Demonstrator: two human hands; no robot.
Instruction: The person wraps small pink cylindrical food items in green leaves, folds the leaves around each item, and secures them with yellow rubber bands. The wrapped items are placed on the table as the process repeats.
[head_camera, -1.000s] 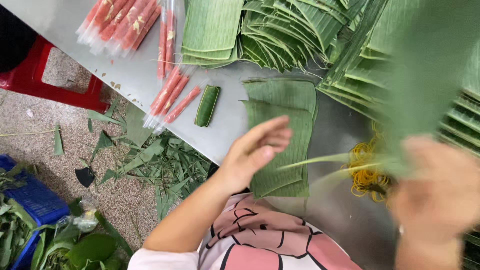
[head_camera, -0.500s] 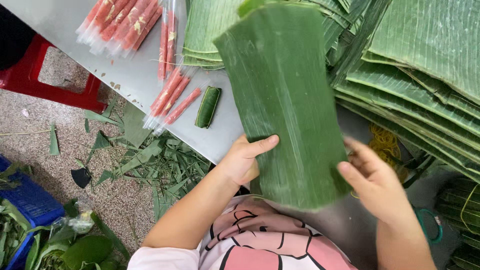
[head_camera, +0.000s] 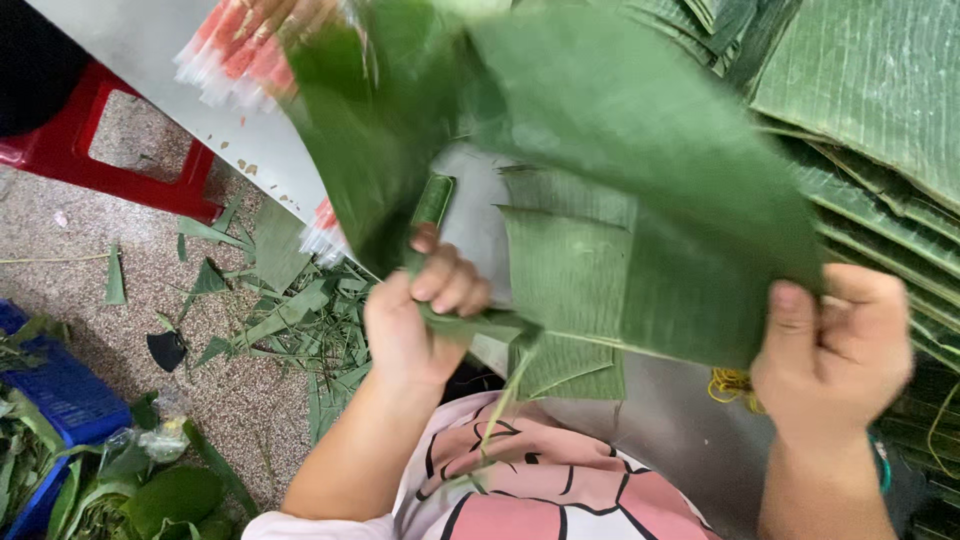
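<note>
I hold a large banana leaf (head_camera: 640, 170) in the air above the table (head_camera: 150, 50), its long axis slanting from the upper left, over the far edge of the table, down to the lower right near my chest. The far end is blurred, so I cannot tell how it finishes. My right hand (head_camera: 835, 355) clamps the near right corner, thumb on top and fingers curled under. My left hand (head_camera: 420, 320) closes its grip on the near left edge, where the leaf bunches into a narrow fold and a thin strand hangs down.

By my judgement the work is at an early stage for this leaf: it is picked up and spread between both hands, but not yet laid flat, folded or filled. Under it a smaller folded leaf piece (head_camera: 565, 290) lies on the table, and a small rolled green bundle (head_camera: 432, 200) lies just beyond my left hand. Clear packets of red sticks (head_camera: 235, 50) lie at the far left edge. Stacks of cut leaves (head_camera: 870, 110) fill the right side, with yellow rubber bands (head_camera: 732, 385) near them. Leaf trimmings (head_camera: 290, 320) litter the floor beside a red stool (head_camera: 110, 160) and a blue crate (head_camera: 45, 400).
</note>
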